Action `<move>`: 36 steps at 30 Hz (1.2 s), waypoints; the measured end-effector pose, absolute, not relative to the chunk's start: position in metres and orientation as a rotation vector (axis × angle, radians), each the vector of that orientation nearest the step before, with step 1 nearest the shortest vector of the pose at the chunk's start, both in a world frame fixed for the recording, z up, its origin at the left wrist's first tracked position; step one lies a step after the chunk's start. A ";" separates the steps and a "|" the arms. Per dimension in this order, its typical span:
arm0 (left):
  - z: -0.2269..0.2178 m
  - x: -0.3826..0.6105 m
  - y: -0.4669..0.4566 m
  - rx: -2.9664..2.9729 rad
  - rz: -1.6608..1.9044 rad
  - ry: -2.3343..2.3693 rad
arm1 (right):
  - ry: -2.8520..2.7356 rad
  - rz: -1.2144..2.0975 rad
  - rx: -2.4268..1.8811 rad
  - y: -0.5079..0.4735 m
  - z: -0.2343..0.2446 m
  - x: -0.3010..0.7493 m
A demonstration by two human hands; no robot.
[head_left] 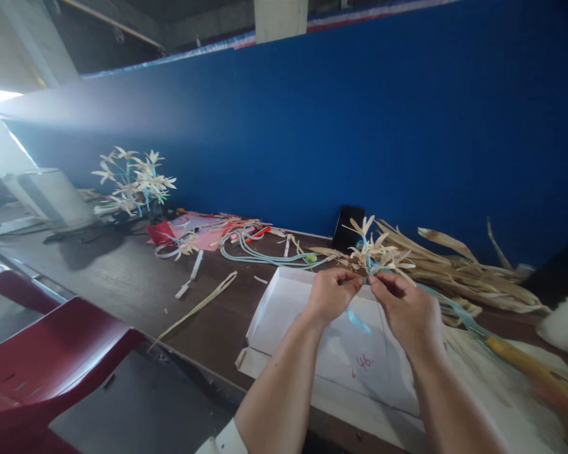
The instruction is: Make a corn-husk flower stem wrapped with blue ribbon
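Note:
My left hand [334, 293] and my right hand [404, 309] meet fingertip to fingertip, both pinching the base of a small bunch of pale husk-like flowers [378, 249]. Its petals stand up above my fingers, and light blue ribbon shows around the stems. A loose end of blue ribbon [358, 320] dangles below my left fingers. From under my right fingers a thin wire-like stem points downward. My fingertips hide exactly where ribbon and stems are gripped. Beneath both hands lies an open white cardboard box [291, 306] with red handwriting inside.
Dried husks [454, 271] are heaped at the right, near a yellow-handled tool [515, 356] and a white cup [565, 325]. A dark phone [348, 227] leans on the blue partition [383, 113]. Leftward are light-blue cords [246, 255], finished flowers [142, 180] and a red chair [66, 353].

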State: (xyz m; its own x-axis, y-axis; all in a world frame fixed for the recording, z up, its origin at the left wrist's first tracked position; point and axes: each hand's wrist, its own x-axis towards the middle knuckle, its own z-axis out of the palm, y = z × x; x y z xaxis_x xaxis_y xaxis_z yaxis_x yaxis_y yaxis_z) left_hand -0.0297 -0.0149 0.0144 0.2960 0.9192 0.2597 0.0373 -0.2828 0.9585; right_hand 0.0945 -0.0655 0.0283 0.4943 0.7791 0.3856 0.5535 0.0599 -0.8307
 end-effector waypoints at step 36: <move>0.013 -0.024 -0.021 1.713 1.312 1.020 | -1.084 0.493 -1.453 -0.062 0.025 0.089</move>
State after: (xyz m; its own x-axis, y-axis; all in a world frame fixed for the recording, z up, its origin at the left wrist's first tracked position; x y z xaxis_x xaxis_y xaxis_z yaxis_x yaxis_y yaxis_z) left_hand -0.0238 -0.0210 0.0134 0.1621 0.9068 0.3890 0.1529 -0.4126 0.8980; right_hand 0.0889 -0.0625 0.0249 0.4769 0.8313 0.2854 0.3315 0.1306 -0.9344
